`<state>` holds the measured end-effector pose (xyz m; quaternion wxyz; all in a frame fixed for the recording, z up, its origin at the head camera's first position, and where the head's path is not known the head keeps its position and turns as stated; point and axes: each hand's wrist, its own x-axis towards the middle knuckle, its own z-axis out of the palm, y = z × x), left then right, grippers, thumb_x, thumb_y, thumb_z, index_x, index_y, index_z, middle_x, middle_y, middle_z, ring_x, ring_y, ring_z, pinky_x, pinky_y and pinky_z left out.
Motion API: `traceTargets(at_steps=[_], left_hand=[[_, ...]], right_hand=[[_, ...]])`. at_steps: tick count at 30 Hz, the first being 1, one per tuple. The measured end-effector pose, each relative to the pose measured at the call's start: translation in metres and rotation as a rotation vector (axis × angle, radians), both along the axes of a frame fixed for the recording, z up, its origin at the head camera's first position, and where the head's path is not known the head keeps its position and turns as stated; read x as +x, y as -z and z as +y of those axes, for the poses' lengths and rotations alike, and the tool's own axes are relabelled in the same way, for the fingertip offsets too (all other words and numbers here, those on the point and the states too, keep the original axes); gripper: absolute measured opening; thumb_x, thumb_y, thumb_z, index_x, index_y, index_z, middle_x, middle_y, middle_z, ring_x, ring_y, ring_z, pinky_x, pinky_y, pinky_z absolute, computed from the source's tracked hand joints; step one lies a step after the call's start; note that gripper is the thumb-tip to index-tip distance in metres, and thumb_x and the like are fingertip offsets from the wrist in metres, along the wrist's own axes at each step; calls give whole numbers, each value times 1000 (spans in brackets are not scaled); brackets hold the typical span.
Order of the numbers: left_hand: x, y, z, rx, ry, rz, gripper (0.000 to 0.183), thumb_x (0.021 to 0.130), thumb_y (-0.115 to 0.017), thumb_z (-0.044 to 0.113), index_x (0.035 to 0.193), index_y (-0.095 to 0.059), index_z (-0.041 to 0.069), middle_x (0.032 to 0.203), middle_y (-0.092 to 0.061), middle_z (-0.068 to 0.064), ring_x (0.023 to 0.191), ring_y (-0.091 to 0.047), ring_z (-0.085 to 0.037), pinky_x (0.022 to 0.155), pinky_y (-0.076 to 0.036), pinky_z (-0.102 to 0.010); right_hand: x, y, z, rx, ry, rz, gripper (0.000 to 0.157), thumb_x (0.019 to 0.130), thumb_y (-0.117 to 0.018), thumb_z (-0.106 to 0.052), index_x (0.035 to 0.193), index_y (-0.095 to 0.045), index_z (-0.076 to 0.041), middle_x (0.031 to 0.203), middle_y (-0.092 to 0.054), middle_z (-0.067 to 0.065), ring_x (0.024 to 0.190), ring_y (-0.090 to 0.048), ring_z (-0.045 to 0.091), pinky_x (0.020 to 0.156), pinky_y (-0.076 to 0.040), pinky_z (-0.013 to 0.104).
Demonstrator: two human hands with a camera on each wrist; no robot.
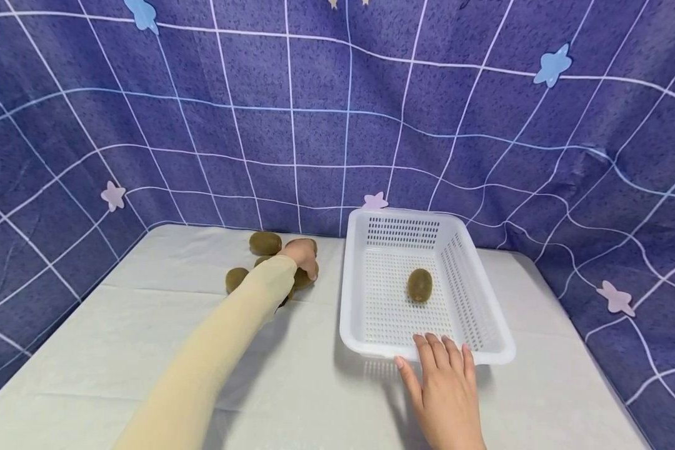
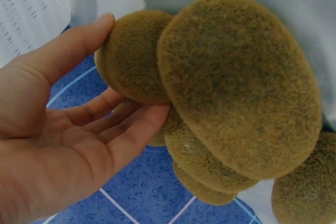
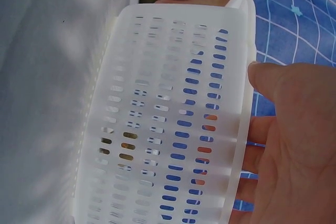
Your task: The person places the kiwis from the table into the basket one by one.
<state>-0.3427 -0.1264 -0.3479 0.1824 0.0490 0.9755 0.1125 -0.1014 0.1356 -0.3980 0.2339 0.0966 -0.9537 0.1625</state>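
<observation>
At the group of brown, fuzzy kiwis left of the basket, my left hand (image 1: 302,253) grips one kiwi (image 2: 135,56). Its thumb presses one side and its fingers curl under the other. A nearer kiwi (image 2: 239,85) fills much of the left wrist view, overlapping the held one. My right hand (image 1: 447,394) holds the front rim of a white plastic basket (image 1: 345,281), thumb outside and fingers over the edge. Those fingers show through the slots in the right wrist view. Inside the basket lies a single kiwi (image 1: 420,285).
More kiwis lie around the left hand, including one at the back (image 1: 265,243) and one at the left (image 1: 237,279). A white cloth covers the table (image 1: 118,350). Behind it hangs a blue gridded curtain (image 1: 315,137) with star shapes.
</observation>
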Motion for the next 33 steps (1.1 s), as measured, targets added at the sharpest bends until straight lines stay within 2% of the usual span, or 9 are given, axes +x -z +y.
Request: traceTargets(at_steps=[5, 10, 13, 15, 18, 20, 23, 28, 33], left_hand=[[0, -2, -1, -1, 17, 17, 43, 77, -78, 18, 113, -62, 2, 119, -60, -17, 107, -55, -28, 94, -48, -35], [-1, -5, -3, 57, -36, -26, 53, 79, -77, 20, 122, -56, -2, 133, -51, -21, 120, -50, -31, 99, -46, -38], [-2, -8, -5, 98, -75, -43, 65, 80, -77, 21, 132, -47, -5, 140, -45, -23, 126, -46, -34, 102, -44, -41], [-2, -10, -6, 132, -101, -48, 68, 80, -77, 20, 133, -44, -6, 138, -46, -24, 121, -49, -35, 97, -48, -42], [-3, -13, -6, 176, -129, -53, 66, 80, -76, 21, 131, -45, -8, 127, -52, -24, 103, -58, -34, 84, -55, -42], [-4, -15, -6, 225, -156, -59, 61, 81, -76, 21, 126, -47, -8, 119, -55, -23, 89, -60, -33, 76, -58, -43], [-5, -18, -5, 310, -194, -67, 58, 82, -75, 21, 124, -46, -7, 118, -54, -23, 83, -62, -33, 77, -58, -44], [-5, -26, -4, 499, -263, -78, 67, 84, -74, 15, 133, -35, -9, 129, -44, -24, 99, -60, -38, 83, -56, -47], [-9, -36, -3, 583, -280, -89, 72, 85, -73, 16, 136, -29, -10, 133, -40, -24, 109, -58, -42, 86, -55, -47]], right_hand=[[0, 0, -1, -2, -3, 8, 51, 94, -56, -45, 124, -59, -4, 125, -59, 16, 123, -44, 39, 107, -23, 62], [0, 0, -1, -4, -8, 14, 50, 94, -57, -45, 123, -59, -4, 125, -59, 16, 123, -45, 39, 106, -23, 62], [0, -1, -1, -3, -9, 13, 50, 94, -57, -44, 124, -59, -4, 125, -59, 16, 123, -45, 39, 106, -24, 62], [0, -1, -1, -3, -11, 7, 51, 94, -57, -44, 124, -59, -4, 125, -59, 17, 123, -44, 40, 107, -24, 62], [0, -1, -1, 0, -9, -11, 52, 95, -56, -45, 125, -58, -3, 126, -58, 17, 124, -44, 40, 107, -23, 63], [0, -2, -1, 1, -6, -22, 51, 95, -56, -44, 126, -57, -3, 126, -58, 17, 124, -44, 40, 107, -23, 63], [0, -3, -1, 2, -2, -23, 50, 94, -59, -43, 125, -58, -3, 126, -58, 17, 124, -44, 40, 107, -24, 63], [1, -1, -1, 2, -3, 5, 50, 94, -58, -44, 124, -58, -4, 125, -59, 16, 122, -45, 39, 107, -24, 62], [0, 0, -1, 2, -5, 6, 51, 95, -56, -45, 125, -58, -4, 126, -58, 16, 123, -44, 39, 107, -23, 62]])
